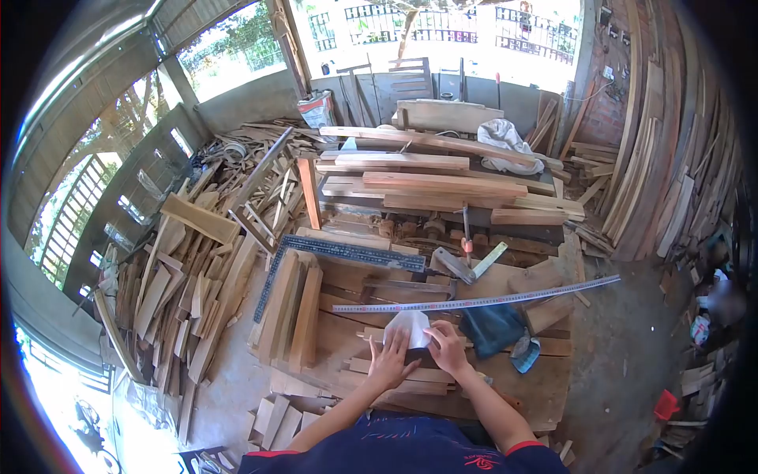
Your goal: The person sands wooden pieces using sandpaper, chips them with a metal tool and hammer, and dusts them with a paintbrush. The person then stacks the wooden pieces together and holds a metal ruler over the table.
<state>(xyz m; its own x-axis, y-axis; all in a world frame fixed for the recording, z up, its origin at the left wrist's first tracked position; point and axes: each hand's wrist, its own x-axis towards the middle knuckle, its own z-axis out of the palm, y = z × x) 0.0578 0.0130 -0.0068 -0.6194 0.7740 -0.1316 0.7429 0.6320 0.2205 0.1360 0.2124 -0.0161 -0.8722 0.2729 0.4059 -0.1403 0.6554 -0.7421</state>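
A white sheet of paper (410, 329) lies in front of me on the wooden workbench, below a long metal ruler (505, 299). My left hand (390, 362) rests on the paper's left part with its fingers spread. At the right edge of the sheet, my right hand (448, 350) pinches it between thumb and fingers. Short wooden strips (403, 375) lie just under my hands. Left of them stand thick wooden blocks (292, 312), with a dark carpenter's square (347, 250) along their top and side. Any writing on the paper is too small to make out.
A dark blue cloth (491, 328) sits right of my hands. Beyond the ruler are a clamp (467, 241) and stacked planks (442, 183). Scrap wood (189, 292) heaps on the left floor. Tall boards (663, 142) lean on the right wall.
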